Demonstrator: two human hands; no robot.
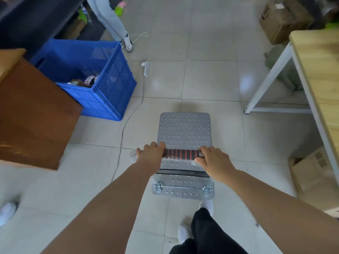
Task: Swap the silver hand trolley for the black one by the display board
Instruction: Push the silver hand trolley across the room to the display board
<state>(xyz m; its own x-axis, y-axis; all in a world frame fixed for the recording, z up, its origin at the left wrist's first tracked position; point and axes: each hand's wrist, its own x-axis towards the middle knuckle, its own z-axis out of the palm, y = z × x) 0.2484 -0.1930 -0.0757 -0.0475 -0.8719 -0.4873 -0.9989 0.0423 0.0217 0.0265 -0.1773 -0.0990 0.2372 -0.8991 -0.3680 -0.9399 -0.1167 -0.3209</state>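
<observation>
The silver hand trolley (pixel 184 129) stands on the tiled floor right in front of me, its dimpled metal deck bare. A handle bar (pixel 180 154) with a black and red ribbed grip crosses above the deck's near end. My left hand (pixel 151 154) is closed around the bar's left end. Over the bar's right end, my right hand (pixel 213 161) is wrapped the same way. No black trolley and no display board are in view.
A blue plastic crate (pixel 110 85) with a few items and a brown box (pixel 33 114) stand left. A cable (pixel 126 121) runs along the floor beside the trolley. A white-legged wooden table (pixel 315 57) and cardboard boxes (pixel 311 173) are right. Another person's legs (pixel 113 21) are ahead.
</observation>
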